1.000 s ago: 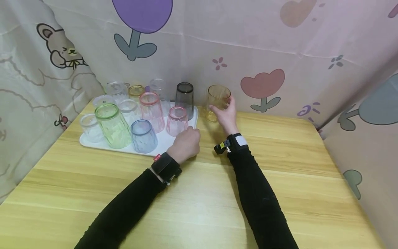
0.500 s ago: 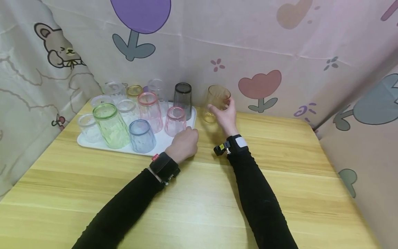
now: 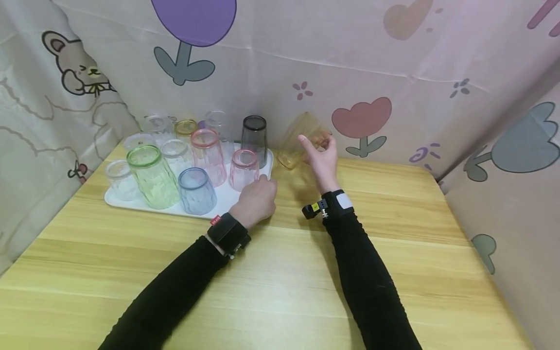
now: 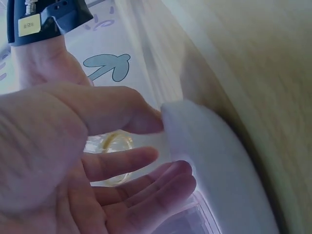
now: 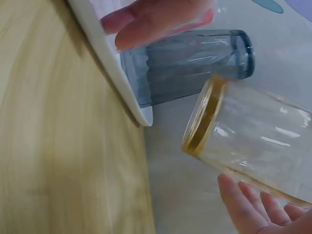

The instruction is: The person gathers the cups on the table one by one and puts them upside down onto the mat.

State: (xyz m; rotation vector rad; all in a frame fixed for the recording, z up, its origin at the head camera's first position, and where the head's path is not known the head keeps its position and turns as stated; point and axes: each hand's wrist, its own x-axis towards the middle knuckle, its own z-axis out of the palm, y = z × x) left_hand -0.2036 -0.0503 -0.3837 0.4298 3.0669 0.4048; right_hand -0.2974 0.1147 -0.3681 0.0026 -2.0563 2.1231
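My right hand (image 3: 323, 163) holds a clear amber drinking glass (image 3: 302, 136) beyond the tray's right end. The glass is tilted, its thick amber end low on the left and the other end leaning up to the right. In the right wrist view the amber glass (image 5: 263, 136) shows close beside the grey glass (image 5: 190, 63), with fingertips (image 5: 229, 187) under its side. My left hand (image 3: 255, 200) is at the white tray's (image 3: 225, 197) front right corner. Its thumb and fingertips touch the rim (image 4: 209, 151) in the left wrist view, fingers fairly straight.
Several glasses stand on the tray, including green (image 3: 153, 177), blue (image 3: 198, 192), tall pink (image 3: 209, 155), short pink (image 3: 244, 170), and dark grey (image 3: 254, 138) at the right end. A patterned curtain (image 3: 271, 68) hangs behind the wooden table (image 3: 280, 287).
The amber glass has gone from upright to tilted, its upper part leaning right, as my right hand turned. My left hand stays at the tray's corner. The head view has shifted slightly.
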